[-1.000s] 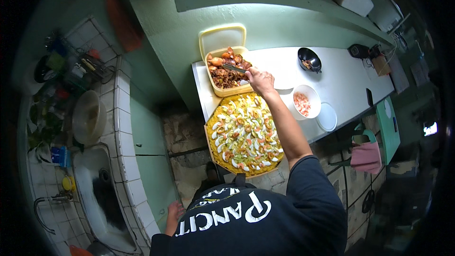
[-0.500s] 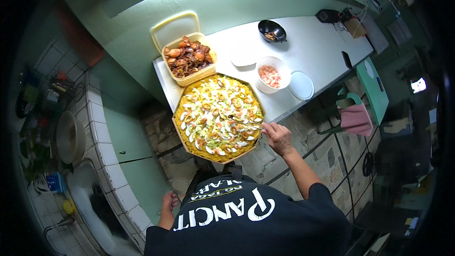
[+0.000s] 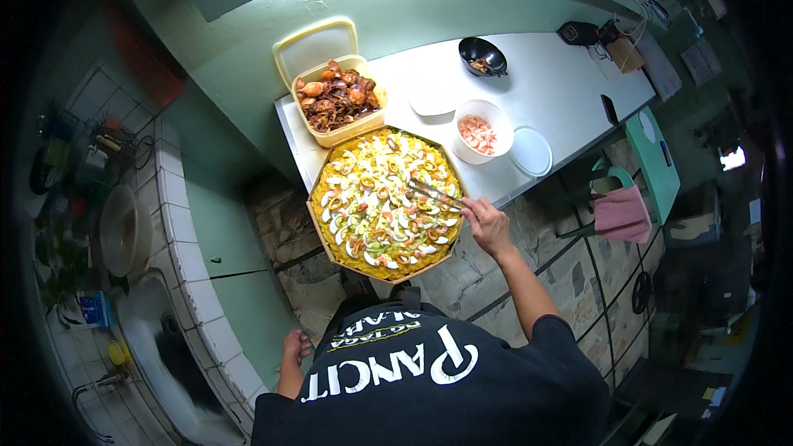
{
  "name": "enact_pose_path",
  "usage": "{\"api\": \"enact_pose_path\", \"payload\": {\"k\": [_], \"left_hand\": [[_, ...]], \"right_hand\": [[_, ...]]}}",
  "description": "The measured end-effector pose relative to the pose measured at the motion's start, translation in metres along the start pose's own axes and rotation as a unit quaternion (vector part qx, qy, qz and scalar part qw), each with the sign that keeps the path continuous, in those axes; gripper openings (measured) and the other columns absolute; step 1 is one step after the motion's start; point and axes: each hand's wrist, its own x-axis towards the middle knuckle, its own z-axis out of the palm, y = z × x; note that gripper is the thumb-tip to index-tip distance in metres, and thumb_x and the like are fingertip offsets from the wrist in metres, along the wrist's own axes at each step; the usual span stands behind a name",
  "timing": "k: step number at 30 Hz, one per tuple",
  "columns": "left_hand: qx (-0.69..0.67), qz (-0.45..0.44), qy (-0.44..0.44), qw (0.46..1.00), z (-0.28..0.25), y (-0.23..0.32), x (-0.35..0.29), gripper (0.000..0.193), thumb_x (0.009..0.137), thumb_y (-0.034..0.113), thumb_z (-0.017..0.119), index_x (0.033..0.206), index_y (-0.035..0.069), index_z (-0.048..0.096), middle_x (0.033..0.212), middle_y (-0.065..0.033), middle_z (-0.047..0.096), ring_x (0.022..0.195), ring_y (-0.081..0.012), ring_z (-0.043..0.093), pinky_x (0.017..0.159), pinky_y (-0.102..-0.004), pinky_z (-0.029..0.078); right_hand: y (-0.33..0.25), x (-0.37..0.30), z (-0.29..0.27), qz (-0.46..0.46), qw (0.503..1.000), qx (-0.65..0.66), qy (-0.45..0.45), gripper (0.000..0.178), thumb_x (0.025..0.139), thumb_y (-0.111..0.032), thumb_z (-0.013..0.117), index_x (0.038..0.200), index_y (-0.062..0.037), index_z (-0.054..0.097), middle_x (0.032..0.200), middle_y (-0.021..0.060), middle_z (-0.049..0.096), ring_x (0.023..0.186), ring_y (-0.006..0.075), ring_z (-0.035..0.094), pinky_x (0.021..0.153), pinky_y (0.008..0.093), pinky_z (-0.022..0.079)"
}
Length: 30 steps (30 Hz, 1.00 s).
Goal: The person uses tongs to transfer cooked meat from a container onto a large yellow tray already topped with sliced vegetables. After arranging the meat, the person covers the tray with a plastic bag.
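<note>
My right hand [image 3: 489, 225] is closed around metal tongs [image 3: 436, 193], held over the right side of an octagonal tray [image 3: 363, 273]. Yellow noodles [image 3: 337, 249] fill that tray, topped with egg slices, shrimp pieces and chopped greens. Whether anything is between the tongs' tips is too small to tell. My left hand [image 3: 296, 346] hangs low beside my body, fingers loosely bent and apart, with nothing visible in it. Beyond the tray stands a yellowish tub [image 3: 350, 130] of dark brown, saucy food, its lid [image 3: 316, 43] tipped back. A white bowl [image 3: 482, 154] holds pink shrimp pieces.
The white table [image 3: 537, 58] carries a black bowl [image 3: 483, 55], a pale round lid [image 3: 531, 151], a white dish [image 3: 432, 103] and a phone [image 3: 609, 109]. A tiled counter with a sink [image 3: 165, 347] lies left. A pink cloth [image 3: 622, 216] hangs over a green chair right.
The tongs have lifted from the topping and swung slightly, my right hand shifting a little rightward with them. My left hand stays low. The whole view has moved slightly.
</note>
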Motion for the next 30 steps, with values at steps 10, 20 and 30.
{"api": "enact_pose_path", "payload": {"k": [10, 20, 30], "left_hand": [[0.066, 0.021, -0.019, 0.997, -0.034, -0.007, 0.005, 0.040, 0.096, 0.036, 0.041, 0.131, 0.018, 0.045, 0.102, -0.0035, 0.056, 0.085, -0.0224, 0.056, 0.073, -0.0431, 0.044], [-0.013, -0.020, -0.016, 1.000, -0.075, -0.014, 0.035, 0.042, 0.095, 0.036, 0.044, 0.132, 0.016, 0.043, 0.106, -0.0059, 0.056, 0.088, -0.0244, 0.057, 0.075, -0.0453, 0.045], [-0.052, -0.011, -0.024, 0.998, -0.089, 0.016, 0.057, 0.045, 0.095, 0.036, 0.046, 0.134, 0.014, 0.040, 0.111, -0.0082, 0.056, 0.091, -0.0264, 0.057, 0.077, -0.0475, 0.045]], "right_hand": [[-0.061, 0.231, 0.064, 0.030, 0.987, -0.122, -0.098, 0.028, 0.091, -0.031, 0.051, 0.094, -0.0086, 0.068, 0.096, 0.0126, 0.065, 0.087, 0.0333, 0.064, 0.077, 0.0459, 0.049], [-0.084, 0.289, 0.127, 0.067, 0.986, -0.142, -0.051, 0.021, 0.087, -0.022, 0.053, 0.094, -0.0059, 0.065, 0.102, 0.0147, 0.062, 0.092, 0.0324, 0.063, 0.075, 0.0483, 0.049], [-0.081, 0.248, 0.139, -0.123, 0.949, -0.289, 0.018, 0.012, 0.081, -0.009, 0.051, 0.088, -0.0049, 0.061, 0.103, 0.0130, 0.060, 0.088, 0.0287, 0.064, 0.068, 0.0416, 0.052]]}}
